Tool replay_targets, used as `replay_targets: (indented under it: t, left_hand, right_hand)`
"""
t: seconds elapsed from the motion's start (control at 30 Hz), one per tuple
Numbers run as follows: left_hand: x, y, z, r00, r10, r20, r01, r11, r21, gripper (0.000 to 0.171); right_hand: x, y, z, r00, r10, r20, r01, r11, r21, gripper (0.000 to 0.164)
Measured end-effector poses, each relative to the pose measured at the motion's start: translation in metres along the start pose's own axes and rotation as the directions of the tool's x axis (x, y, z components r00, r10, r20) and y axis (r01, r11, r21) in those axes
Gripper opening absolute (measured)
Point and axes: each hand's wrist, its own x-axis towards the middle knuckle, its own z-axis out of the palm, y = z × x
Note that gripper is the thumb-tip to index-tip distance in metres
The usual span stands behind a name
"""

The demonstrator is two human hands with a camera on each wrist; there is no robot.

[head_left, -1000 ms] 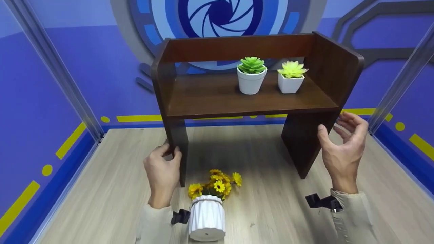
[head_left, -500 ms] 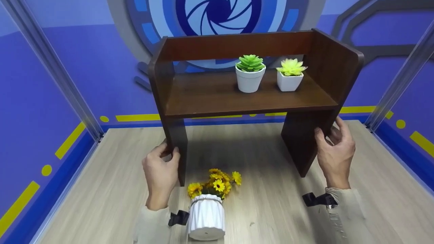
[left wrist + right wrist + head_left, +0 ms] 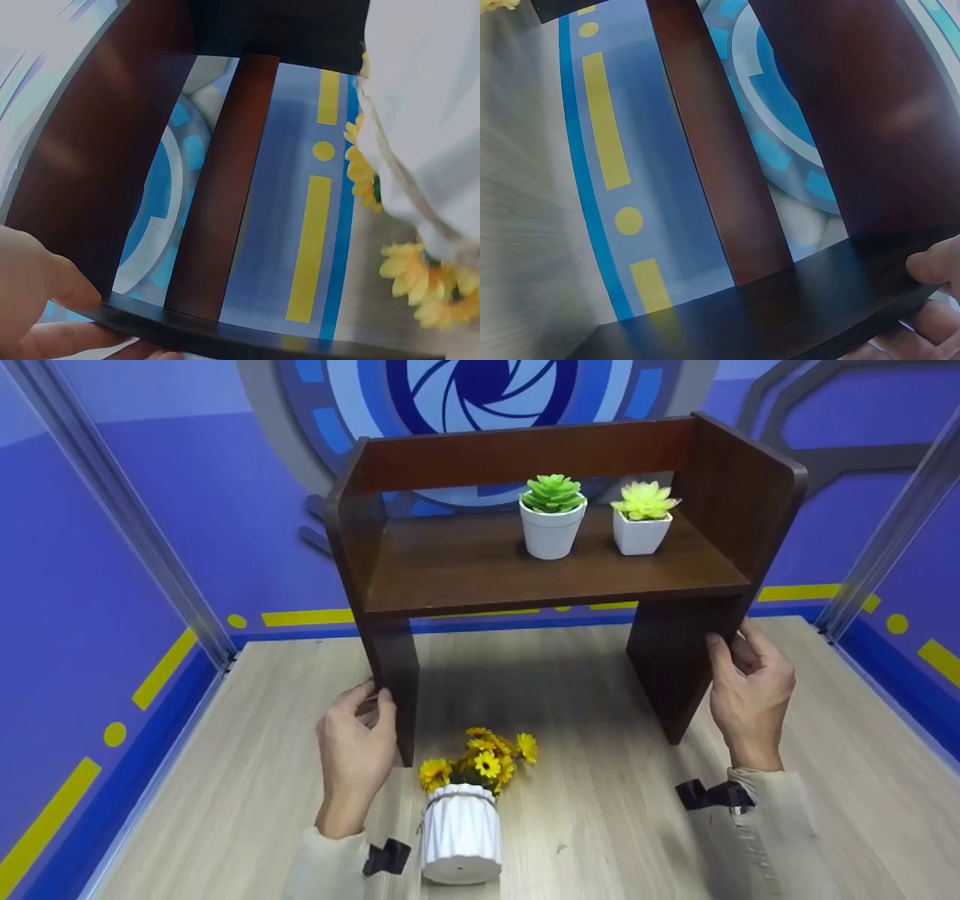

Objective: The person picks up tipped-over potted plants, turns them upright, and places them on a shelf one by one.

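A dark brown wooden shelf [image 3: 555,577] stands on two side panels, in the middle of the head view. My left hand [image 3: 354,750] holds the front edge of its left panel below the board, thumb [image 3: 71,281] on the inner side and fingers outside. On the opposite side, my right hand [image 3: 752,705] grips the right panel at a similar height, its thumb [image 3: 934,264] against the inner face and fingers behind the outer one. Two potted succulents sit on the board: a green one in a round white pot [image 3: 553,529] and a yellow-green one in a square white pot [image 3: 643,532].
A white ribbed flower pot [image 3: 461,832] with yellow flowers [image 3: 486,765] lies tipped in front of the shelf, near my left wrist, flowers pointing away. Blue printed walls [image 3: 150,547] enclose the light wooden table [image 3: 585,810] at the back and sides.
My right hand has moved left from beside the shelf and closed its fingers and thumb on the right panel. The left hand keeps its hold. Both succulents stay in place on the board.
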Motion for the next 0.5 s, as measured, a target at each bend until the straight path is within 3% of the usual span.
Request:
replay_targets:
  t: [0.23, 0.5]
  left_hand:
    - [-0.002, 0.012, -0.010, 0.982, -0.041, 0.182, 0.013, 0.989, 0.149, 0.045]
    - [-0.016, 0.015, -0.015, 0.952, -0.110, 0.285, 0.011, 0.945, 0.326, 0.056]
  right_hand:
    - [0.005, -0.001, -0.002, 1.000, 0.014, 0.016, -0.015, 1.000, 0.027, 0.042]
    - [0.002, 0.002, -0.002, 1.000, -0.002, 0.019, 0.001, 0.998, 0.065, 0.041]
